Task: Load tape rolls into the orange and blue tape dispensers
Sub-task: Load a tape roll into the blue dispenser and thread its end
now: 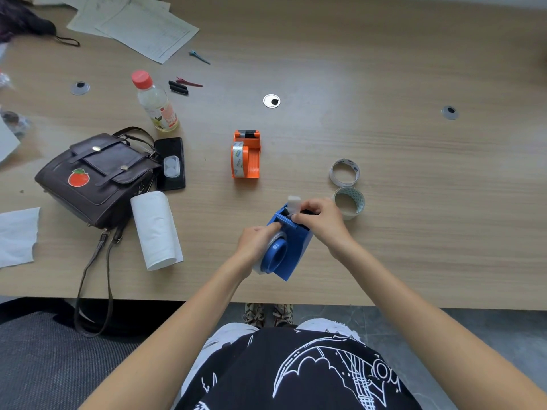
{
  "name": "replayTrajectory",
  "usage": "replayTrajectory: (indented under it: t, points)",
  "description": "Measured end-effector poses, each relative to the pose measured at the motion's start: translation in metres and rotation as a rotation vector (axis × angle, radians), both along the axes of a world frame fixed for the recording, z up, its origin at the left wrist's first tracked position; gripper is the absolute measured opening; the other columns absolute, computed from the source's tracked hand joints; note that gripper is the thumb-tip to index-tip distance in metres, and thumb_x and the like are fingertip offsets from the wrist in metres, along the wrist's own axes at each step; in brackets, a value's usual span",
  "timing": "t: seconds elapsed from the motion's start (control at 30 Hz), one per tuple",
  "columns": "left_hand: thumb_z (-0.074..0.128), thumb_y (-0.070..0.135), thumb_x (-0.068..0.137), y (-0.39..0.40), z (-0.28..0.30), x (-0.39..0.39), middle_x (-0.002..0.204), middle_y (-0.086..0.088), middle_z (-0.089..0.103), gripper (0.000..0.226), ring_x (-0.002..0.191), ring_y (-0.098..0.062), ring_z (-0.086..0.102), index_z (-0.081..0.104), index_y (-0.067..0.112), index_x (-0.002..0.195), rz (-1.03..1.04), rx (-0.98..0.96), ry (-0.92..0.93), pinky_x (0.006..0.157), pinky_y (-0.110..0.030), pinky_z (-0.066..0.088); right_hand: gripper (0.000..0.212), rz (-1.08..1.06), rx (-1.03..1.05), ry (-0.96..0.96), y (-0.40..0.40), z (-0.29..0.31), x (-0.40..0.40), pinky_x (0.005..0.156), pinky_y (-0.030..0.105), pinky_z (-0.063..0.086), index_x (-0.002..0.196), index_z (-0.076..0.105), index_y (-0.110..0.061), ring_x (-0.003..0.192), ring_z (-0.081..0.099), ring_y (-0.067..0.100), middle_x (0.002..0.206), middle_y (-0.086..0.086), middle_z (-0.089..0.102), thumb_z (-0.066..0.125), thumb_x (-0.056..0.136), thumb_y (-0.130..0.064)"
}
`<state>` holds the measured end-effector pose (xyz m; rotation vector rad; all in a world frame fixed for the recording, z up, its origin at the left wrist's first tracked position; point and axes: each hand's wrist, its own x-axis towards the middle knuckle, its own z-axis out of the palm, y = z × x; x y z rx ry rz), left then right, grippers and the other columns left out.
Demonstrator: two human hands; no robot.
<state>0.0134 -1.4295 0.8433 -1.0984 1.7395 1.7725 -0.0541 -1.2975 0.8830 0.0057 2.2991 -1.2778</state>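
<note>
The blue tape dispenser (291, 247) is near the table's front edge, tilted, with a clear tape roll on its blue hub. My left hand (257, 241) grips the dispenser at the roll. My right hand (321, 221) pinches the loose tape end (294, 202) at the dispenser's front. The orange tape dispenser (247, 155) stands farther back at the centre with a clear roll seated in it. Two loose tape rolls lie to the right: a white one (344, 172) and a clear one (350, 202) just beside my right hand.
On the left lie a dark brown bag (94, 176), a black phone (170, 164), a roll of white paper (155, 229) and a red-capped bottle (155, 102). Paper sheets (133, 23) and small clips (180, 85) are at the back. The table edge (414, 306) runs close to my body.
</note>
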Motion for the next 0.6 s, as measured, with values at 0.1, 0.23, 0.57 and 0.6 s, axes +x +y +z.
replayTrajectory:
  t: [0.1, 0.23, 0.57, 0.6]
  points:
    - [0.065, 0.044, 0.076, -0.003, -0.002, 0.001, 0.080, -0.007, 0.067, 0.032, 0.073, -0.024, 0.061, 0.062, 0.013, 0.082, -0.020, -0.029, -0.004, 0.069, -0.034, 0.047, 0.014, 0.131, -0.062, -0.094, 0.007, 0.006, -0.007, 0.067, 0.027, 0.040, 0.070, 0.069, -0.023, 0.072, 0.054, 0.013, 0.071, -0.003, 0.063, 0.074, 0.072, -0.010]
    - [0.064, 0.052, 0.066, -0.002, -0.003, 0.000, 0.077, -0.006, 0.064, 0.038, 0.070, -0.022, 0.058, 0.058, 0.016, 0.078, -0.048, -0.057, -0.005, 0.067, -0.035, 0.044, 0.024, 0.197, -0.045, -0.223, 0.012, 0.009, -0.014, 0.074, 0.028, 0.043, 0.091, 0.071, -0.017, 0.089, 0.058, 0.018, 0.098, 0.009, 0.067, 0.079, 0.069, -0.012]
    - [0.062, 0.048, 0.066, 0.002, -0.003, -0.003, 0.069, -0.006, 0.049, 0.038, 0.064, -0.019, 0.046, 0.046, 0.014, 0.067, -0.070, -0.091, 0.031, 0.060, -0.033, 0.034, 0.017, 0.101, 0.047, 0.146, -0.003, 0.009, -0.005, 0.077, 0.021, 0.043, 0.062, 0.061, -0.022, 0.091, 0.057, 0.015, 0.089, 0.002, 0.064, 0.068, 0.077, -0.016]
    - [0.062, 0.048, 0.066, 0.003, -0.003, -0.003, 0.068, -0.006, 0.050, 0.038, 0.063, -0.020, 0.046, 0.046, 0.014, 0.067, -0.066, -0.093, 0.031, 0.060, -0.033, 0.035, 0.020, 0.048, 0.023, 0.139, -0.004, 0.009, -0.006, 0.077, 0.030, 0.047, 0.059, 0.062, -0.020, 0.085, 0.061, 0.018, 0.083, 0.006, 0.068, 0.067, 0.077, -0.014]
